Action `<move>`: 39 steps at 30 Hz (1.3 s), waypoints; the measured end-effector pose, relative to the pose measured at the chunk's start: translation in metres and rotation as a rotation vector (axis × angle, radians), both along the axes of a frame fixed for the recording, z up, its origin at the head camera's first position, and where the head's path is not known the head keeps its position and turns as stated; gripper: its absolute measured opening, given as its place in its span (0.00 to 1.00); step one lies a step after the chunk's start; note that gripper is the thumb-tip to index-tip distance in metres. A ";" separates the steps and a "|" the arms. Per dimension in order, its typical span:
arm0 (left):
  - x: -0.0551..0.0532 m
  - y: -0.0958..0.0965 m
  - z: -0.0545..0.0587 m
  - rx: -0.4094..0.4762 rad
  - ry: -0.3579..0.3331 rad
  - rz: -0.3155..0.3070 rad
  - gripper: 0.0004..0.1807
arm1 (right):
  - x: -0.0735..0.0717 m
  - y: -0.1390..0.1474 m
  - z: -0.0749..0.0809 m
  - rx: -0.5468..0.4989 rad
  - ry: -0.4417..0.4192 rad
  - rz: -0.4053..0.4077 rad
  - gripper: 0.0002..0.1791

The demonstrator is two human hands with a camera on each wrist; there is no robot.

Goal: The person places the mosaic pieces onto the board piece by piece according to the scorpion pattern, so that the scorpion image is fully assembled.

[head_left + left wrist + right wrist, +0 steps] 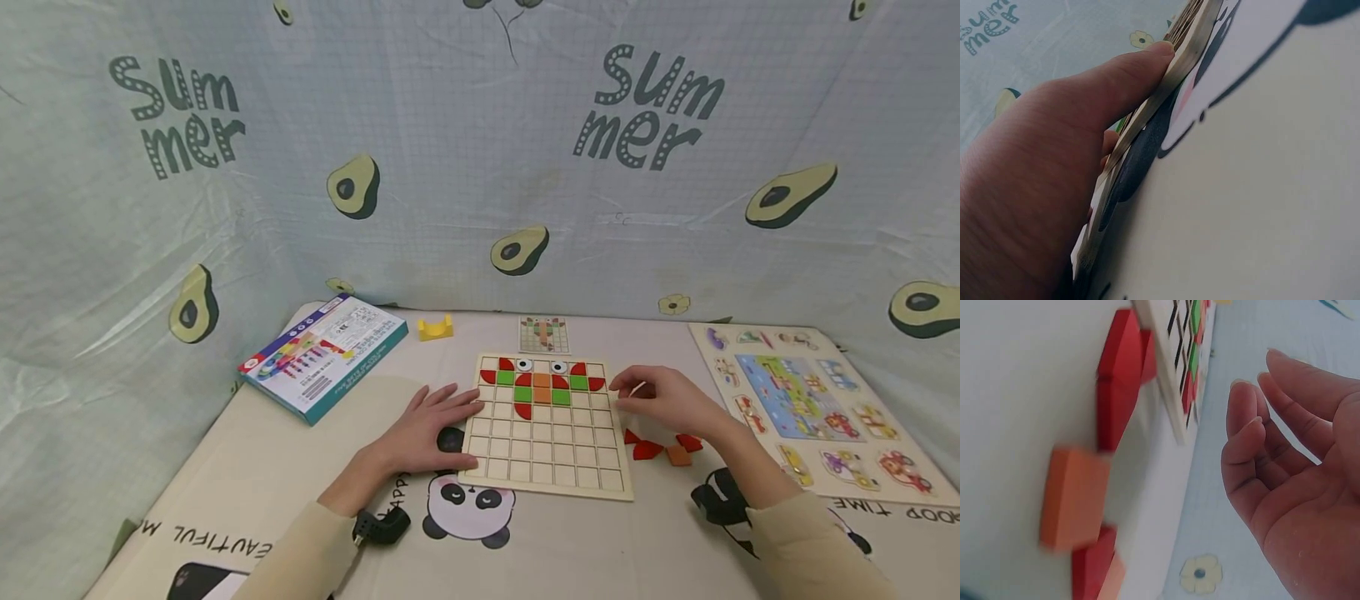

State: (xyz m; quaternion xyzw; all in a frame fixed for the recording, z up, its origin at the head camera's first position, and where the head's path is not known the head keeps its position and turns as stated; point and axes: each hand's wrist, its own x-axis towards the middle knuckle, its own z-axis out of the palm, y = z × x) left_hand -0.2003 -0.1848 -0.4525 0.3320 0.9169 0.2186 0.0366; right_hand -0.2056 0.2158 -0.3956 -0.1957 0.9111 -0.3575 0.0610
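Note:
A square wooden grid board (pixel 551 454) lies on the table, its upper rows partly filled with red, green and orange pieces (pixel 542 380) and two round eye pieces (pixel 558 367). My left hand (pixel 427 429) rests at the board's left side with fingers spread, the thumb (pixel 1138 72) touching the edge in the left wrist view. Just off the right edge hovers my right hand (pixel 1304 469), its fingers loosely bent and nothing visible between them. Below it lie several loose red pieces (pixel 647 451) and an orange square (pixel 1075 499).
Behind the board lies a small pattern card (pixel 544 335). A yellow piece (pixel 435 327) and a flat box (pixel 326 354) are at the back left. On the right lies a large picture board (pixel 817 417). A patterned curtain (pixel 450 167) closes off the back.

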 end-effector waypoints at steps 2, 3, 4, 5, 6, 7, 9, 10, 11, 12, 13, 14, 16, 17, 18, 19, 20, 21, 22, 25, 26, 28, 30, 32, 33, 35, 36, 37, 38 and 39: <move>0.000 0.000 0.000 -0.002 0.001 0.001 0.46 | 0.003 0.006 0.000 0.009 0.000 -0.007 0.12; 0.000 0.000 0.000 -0.004 0.002 0.001 0.46 | 0.004 0.009 0.000 0.015 -0.001 -0.011 0.12; 0.000 0.000 0.000 -0.006 0.003 0.001 0.46 | 0.005 0.012 0.000 0.018 -0.004 -0.013 0.12; 0.000 0.000 0.000 -0.005 0.005 0.000 0.46 | 0.007 0.015 0.000 0.023 -0.006 -0.016 0.12; 0.000 0.000 0.001 -0.006 0.007 0.000 0.46 | 0.008 0.018 -0.001 0.027 -0.008 -0.018 0.12; 0.000 0.000 0.001 -0.007 0.008 -0.001 0.46 | 0.009 0.021 -0.001 0.028 -0.014 -0.022 0.12; 0.000 0.000 0.001 -0.006 0.010 -0.001 0.46 | 0.012 0.027 -0.002 0.033 -0.028 -0.033 0.12; 0.000 0.000 0.001 -0.005 0.011 -0.002 0.46 | 0.014 0.029 -0.003 0.035 -0.033 -0.036 0.13; 0.000 0.000 0.001 -0.004 0.010 -0.003 0.46 | 0.015 0.032 -0.004 0.038 -0.038 -0.039 0.13; 0.001 0.000 0.001 -0.005 0.009 -0.003 0.46 | 0.017 0.035 -0.005 0.037 -0.043 -0.039 0.13; 0.001 0.000 0.001 -0.004 0.008 -0.004 0.46 | 0.018 0.038 -0.006 0.033 -0.049 -0.041 0.12; 0.001 0.000 0.001 -0.004 0.006 -0.004 0.46 | 0.019 0.041 -0.008 0.029 -0.054 -0.040 0.12; 0.001 0.000 0.001 -0.005 0.004 -0.005 0.46 | 0.021 0.046 -0.010 0.027 -0.056 -0.036 0.12; 0.001 0.000 0.001 -0.006 0.003 -0.005 0.46 | 0.023 0.049 -0.011 0.026 -0.059 -0.035 0.12; 0.000 0.000 0.001 -0.007 0.003 -0.004 0.46 | 0.024 0.051 -0.012 0.024 -0.068 -0.039 0.12; 0.000 0.000 0.002 -0.006 0.001 -0.004 0.46 | 0.024 0.054 -0.013 0.027 -0.072 -0.039 0.12; 0.000 0.000 0.002 -0.007 0.000 -0.005 0.46 | 0.025 0.056 -0.014 0.035 -0.075 -0.039 0.12; 0.000 0.000 0.002 -0.006 0.000 -0.005 0.46 | 0.026 0.059 -0.016 0.047 -0.075 -0.039 0.12; 0.000 0.000 0.002 -0.007 0.000 -0.006 0.46 | 0.026 0.061 -0.016 0.052 -0.080 -0.039 0.12; 0.000 0.000 0.002 -0.008 0.002 -0.003 0.46 | 0.028 0.066 -0.019 0.080 -0.075 -0.033 0.12; 0.000 -0.001 0.002 -0.009 0.004 -0.003 0.46 | 0.029 0.067 -0.019 0.089 -0.070 -0.034 0.12; 0.000 -0.001 0.002 -0.010 0.006 -0.001 0.46 | 0.030 0.069 -0.020 0.096 -0.061 -0.033 0.11; 0.000 -0.001 0.002 -0.010 0.006 -0.001 0.46 | 0.032 0.072 -0.020 0.107 -0.044 -0.034 0.11; 0.000 0.000 0.002 -0.008 0.006 -0.002 0.46 | 0.033 0.075 -0.020 0.113 -0.029 -0.038 0.11; 0.000 0.000 0.002 -0.009 0.005 -0.001 0.46 | 0.033 0.076 -0.020 0.115 -0.022 -0.039 0.11; 0.000 0.000 0.002 -0.009 0.004 -0.001 0.46 | 0.034 0.079 -0.020 0.122 -0.011 -0.047 0.11; 0.000 0.000 0.001 -0.010 0.004 -0.001 0.46 | 0.034 0.080 -0.020 0.127 -0.006 -0.051 0.11; 0.000 0.000 0.001 -0.010 0.004 -0.001 0.46 | 0.033 0.082 -0.021 0.133 -0.002 -0.055 0.10; 0.000 0.000 0.001 -0.011 0.003 -0.002 0.46 | 0.033 0.084 -0.021 0.137 -0.001 -0.058 0.10; 0.000 0.000 0.001 -0.011 0.002 -0.002 0.46 | 0.033 0.086 -0.022 0.143 0.002 -0.062 0.10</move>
